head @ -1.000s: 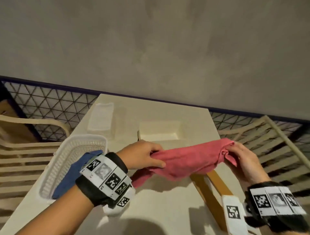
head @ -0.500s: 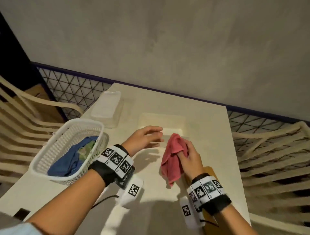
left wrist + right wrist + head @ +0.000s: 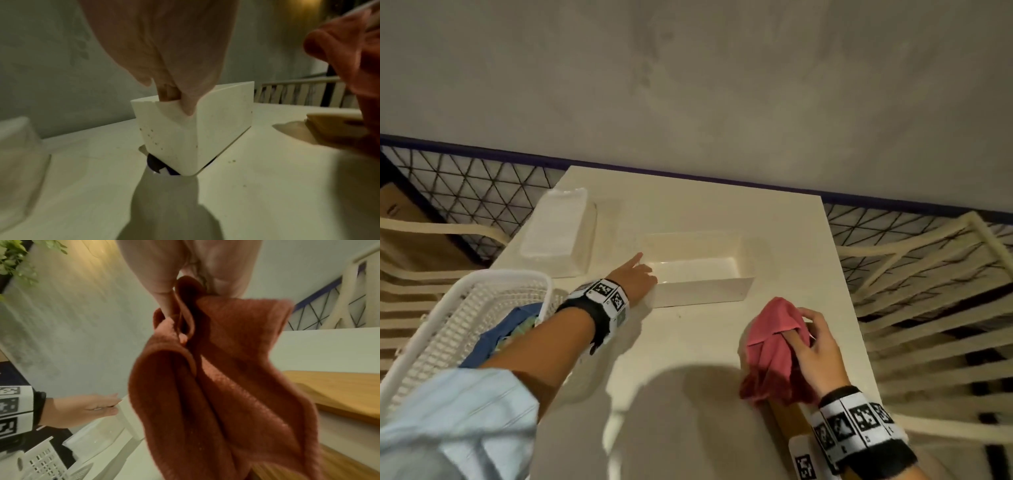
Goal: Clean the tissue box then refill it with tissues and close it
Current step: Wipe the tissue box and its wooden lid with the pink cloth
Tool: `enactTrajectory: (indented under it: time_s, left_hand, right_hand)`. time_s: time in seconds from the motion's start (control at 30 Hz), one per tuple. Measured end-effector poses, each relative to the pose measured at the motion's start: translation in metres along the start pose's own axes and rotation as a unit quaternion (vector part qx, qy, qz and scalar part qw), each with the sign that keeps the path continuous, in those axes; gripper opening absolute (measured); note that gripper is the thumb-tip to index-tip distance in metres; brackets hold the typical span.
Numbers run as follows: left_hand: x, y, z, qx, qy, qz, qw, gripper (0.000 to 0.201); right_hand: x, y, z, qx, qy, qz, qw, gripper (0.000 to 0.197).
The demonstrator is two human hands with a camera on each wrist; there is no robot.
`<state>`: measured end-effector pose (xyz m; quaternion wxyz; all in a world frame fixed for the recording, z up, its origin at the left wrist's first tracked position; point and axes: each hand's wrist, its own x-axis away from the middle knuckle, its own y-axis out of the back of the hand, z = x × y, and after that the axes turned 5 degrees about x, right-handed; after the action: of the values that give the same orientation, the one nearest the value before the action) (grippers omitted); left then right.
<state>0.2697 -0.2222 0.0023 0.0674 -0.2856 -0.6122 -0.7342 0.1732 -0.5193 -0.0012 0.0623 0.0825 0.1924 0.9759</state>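
The open white tissue box (image 3: 698, 274) is sitting mid-frame on the cream table (image 3: 688, 394). The left hand (image 3: 635, 277) is pinching its left end wall, fingers hooked inside. At lower right, the right hand (image 3: 813, 346) is clutching a bunched red cloth (image 3: 774, 349).

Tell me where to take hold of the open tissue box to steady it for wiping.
Grip the short left end wall of the tissue box, coming from above: it stands open-topped and thin-walled, so fingers hook inside, thumb outside. The left hand already pinches that end, which probably leaves the long cavity free for the red cloth in the right hand.
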Motion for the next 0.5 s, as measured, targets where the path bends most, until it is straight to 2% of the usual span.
enactTrajectory:
  time_s: [0.07,0.13,0.17,0.23,0.27,0.3,0.4,0.47,0.5]
  left_hand:
    - [0.001,0.002,-0.004,0.059,-0.010,-0.022,0.998,0.033]
    - [0.009,0.005,-0.010,0.146,-0.039,-0.106,0.983,0.023]
    - [0.014,0.004,-0.012,0.207,-0.048,-0.140,0.967,0.027]
    - [0.029,0.004,-0.019,0.362,-0.043,-0.152,0.919,0.029]
    - [0.037,0.002,-0.023,0.465,-0.036,-0.145,0.873,0.028]
    - [0.042,-0.002,-0.027,0.566,-0.028,-0.128,0.814,0.026]
    - [0.056,-0.012,-0.040,0.793,-0.002,-0.090,0.603,0.057]
    - [0.062,-0.017,-0.049,0.880,0.022,-0.090,0.466,0.040]
    - [0.066,-0.017,-0.051,0.904,0.039,-0.093,0.415,0.034]
  right_hand:
    - [0.001,0.000,0.000,0.005,0.000,-0.006,1.000,0.022]
    - [0.000,-0.002,0.003,0.020,0.002,-0.008,1.000,0.024]
    - [0.000,-0.006,0.005,0.029,0.004,-0.007,1.000,0.025]
    - [-0.001,-0.016,0.011,0.047,0.019,-0.009,0.999,0.028]
    - [-0.001,-0.023,0.016,0.059,0.034,-0.011,0.998,0.030]
    - [0.000,-0.031,0.023,0.071,0.054,-0.010,0.996,0.030]
    - [0.010,-0.060,0.047,0.087,0.119,0.007,0.989,0.032]
    - [0.021,-0.076,0.057,0.112,0.159,0.041,0.980,0.045]
    - [0.027,-0.082,0.061,0.129,0.181,0.055,0.973,0.045]
